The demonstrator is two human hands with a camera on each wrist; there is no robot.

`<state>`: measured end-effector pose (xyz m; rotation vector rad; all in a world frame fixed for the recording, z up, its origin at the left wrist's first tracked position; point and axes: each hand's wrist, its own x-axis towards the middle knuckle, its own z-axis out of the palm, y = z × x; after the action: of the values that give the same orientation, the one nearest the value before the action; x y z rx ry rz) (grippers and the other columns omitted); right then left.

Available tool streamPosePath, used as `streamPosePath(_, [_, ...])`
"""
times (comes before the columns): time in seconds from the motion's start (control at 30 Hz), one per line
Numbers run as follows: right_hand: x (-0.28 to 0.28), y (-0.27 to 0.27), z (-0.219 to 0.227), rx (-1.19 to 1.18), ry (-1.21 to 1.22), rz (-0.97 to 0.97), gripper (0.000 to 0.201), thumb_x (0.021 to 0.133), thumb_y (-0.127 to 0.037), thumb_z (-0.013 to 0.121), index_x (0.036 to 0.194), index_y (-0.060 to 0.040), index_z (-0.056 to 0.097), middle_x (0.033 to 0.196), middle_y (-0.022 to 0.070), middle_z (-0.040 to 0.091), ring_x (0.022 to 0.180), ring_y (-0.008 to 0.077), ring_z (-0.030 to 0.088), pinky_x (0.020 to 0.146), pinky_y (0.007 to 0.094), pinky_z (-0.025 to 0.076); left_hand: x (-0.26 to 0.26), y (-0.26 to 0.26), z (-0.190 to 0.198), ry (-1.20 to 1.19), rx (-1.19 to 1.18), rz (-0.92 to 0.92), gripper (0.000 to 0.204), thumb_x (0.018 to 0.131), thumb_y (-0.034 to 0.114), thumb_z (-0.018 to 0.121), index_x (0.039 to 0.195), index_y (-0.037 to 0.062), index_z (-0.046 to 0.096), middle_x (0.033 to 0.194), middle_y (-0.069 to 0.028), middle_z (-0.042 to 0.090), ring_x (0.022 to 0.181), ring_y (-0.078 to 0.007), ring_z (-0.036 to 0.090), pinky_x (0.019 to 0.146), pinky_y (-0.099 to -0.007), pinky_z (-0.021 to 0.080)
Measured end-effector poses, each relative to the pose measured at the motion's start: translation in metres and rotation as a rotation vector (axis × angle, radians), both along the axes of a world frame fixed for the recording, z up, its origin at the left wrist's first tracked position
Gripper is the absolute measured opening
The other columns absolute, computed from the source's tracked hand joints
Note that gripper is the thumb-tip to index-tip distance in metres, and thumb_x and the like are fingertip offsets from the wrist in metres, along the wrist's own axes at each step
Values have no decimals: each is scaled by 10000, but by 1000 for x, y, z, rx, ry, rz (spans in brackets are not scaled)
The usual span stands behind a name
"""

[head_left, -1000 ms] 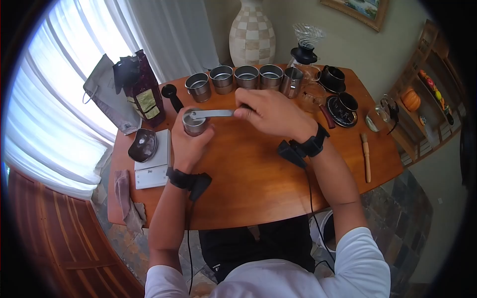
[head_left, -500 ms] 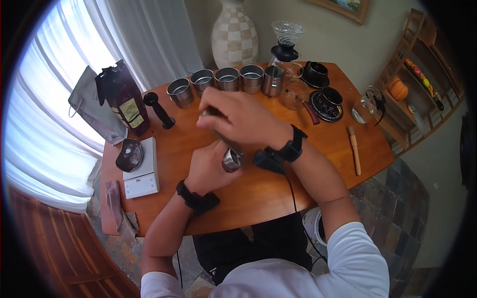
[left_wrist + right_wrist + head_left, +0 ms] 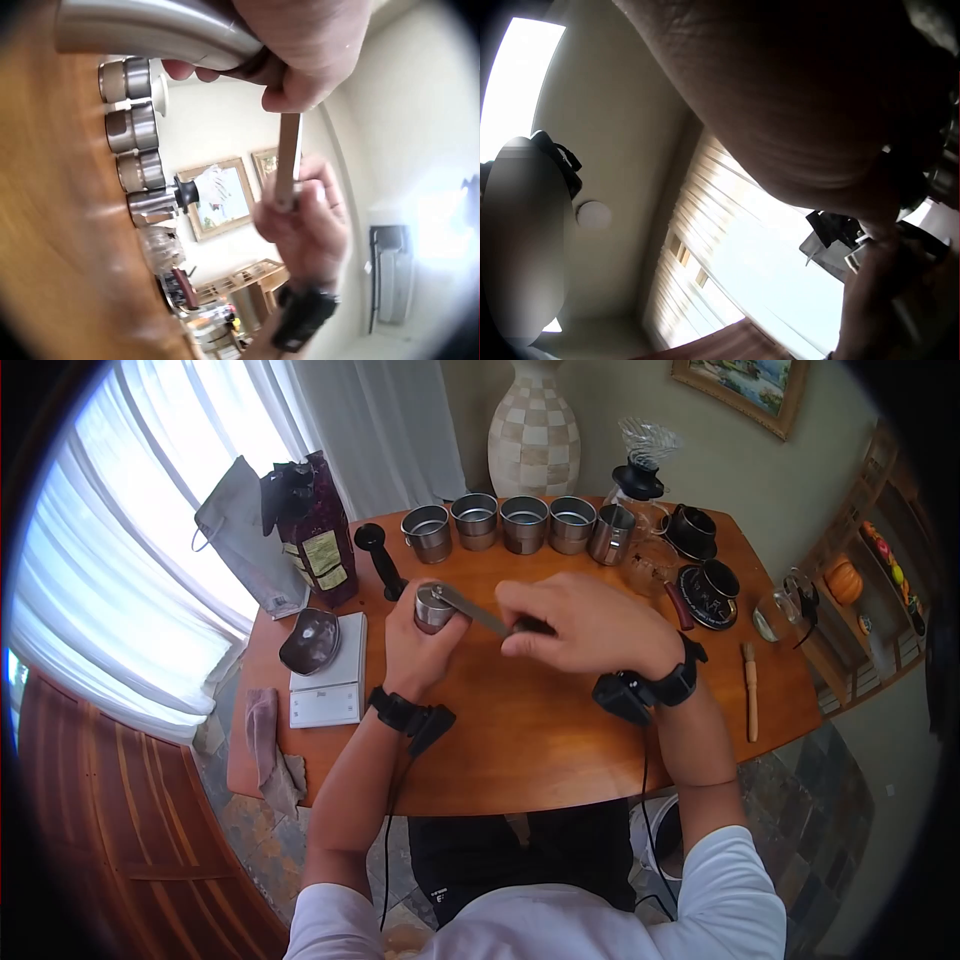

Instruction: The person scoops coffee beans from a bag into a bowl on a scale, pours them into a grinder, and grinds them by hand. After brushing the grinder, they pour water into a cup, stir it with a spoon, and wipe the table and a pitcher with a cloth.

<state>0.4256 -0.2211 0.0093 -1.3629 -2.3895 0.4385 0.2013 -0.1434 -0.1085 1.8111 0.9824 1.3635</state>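
Note:
A metal hand coffee grinder (image 3: 432, 614) is held above the left part of the table. My left hand (image 3: 417, 648) grips round its cylindrical body, hiding part of it. From its top a flat crank handle (image 3: 475, 611) runs to the right, its dark knob held in the curled fingers of my right hand (image 3: 590, 625). In the left wrist view the grinder body (image 3: 157, 31) lies across the top, and the crank arm (image 3: 289, 154) leads to the right hand (image 3: 311, 229).
Behind the hands stand several metal cups (image 3: 428, 540), a small pitcher (image 3: 611, 540) and a glass dripper (image 3: 648, 445). Left are coffee bags (image 3: 318, 545), a black scoop-like tool (image 3: 381, 565), a white scale (image 3: 330, 703) with a dark bowl (image 3: 309, 643), and a cloth (image 3: 268, 740). A brush (image 3: 751, 695) lies right.
The right hand has swung the crank round, passing over the left hand half a second ago and now out to the right. The grinder tilted, then came more upright. The head view shifted too.

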Motion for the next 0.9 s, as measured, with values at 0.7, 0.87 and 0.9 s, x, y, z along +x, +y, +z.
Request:
streamPosePath(0.7, [6,65,-48,271,307,-205,268,974,-271,683,1030,-52,540,896,159,713,871,414,681,724,512,503,26,-42,7,186,39,-252,345,766,150,850,1019,31,648,840,-29,653,750,-136,632,706,-290,520])
streamPosePath(0.87, [19,59,-47,194,153,-270,262,976,-286,653,1024,-48,556,883,182,713,871,424,685,740,539,497,19,-32,18,9,-160,-235,316,818,138,839,1047,38,646,892,34,634,821,-50,591,725,-238,492])
streamPosePath(0.9, [21,57,-46,196,157,-269,262,976,-286,653,1024,-48,556,883,182,713,871,424,685,740,539,497,18,-31,18,-65,-143,-210,316,818,126,834,1055,40,644,913,27,638,825,-53,595,734,-236,493])
